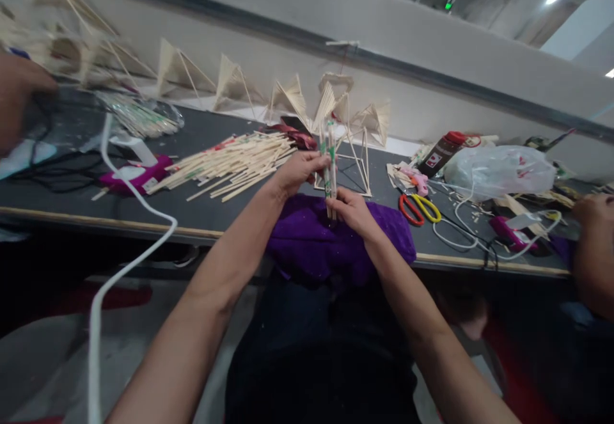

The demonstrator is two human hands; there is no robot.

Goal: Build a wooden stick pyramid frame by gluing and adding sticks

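Note:
Between my two hands stands a pair of wrapped chopsticks or similar thin packets of sticks, with green print on clear wrapping. My left hand pinches them around the upper middle. Lower down, my right hand is closed on their bottom end. Beneath the hands a purple cloth hangs over the table's front edge. Just behind them is an open frame built of sticks. To the left lies a wide loose heap of pale sticks.
Fan-shaped stick models line the wall. Right are scissors with red and yellow handles, a dark red-capped bottle and a plastic bag. A magenta device with a white cable lies left. Other people's hands show at both sides.

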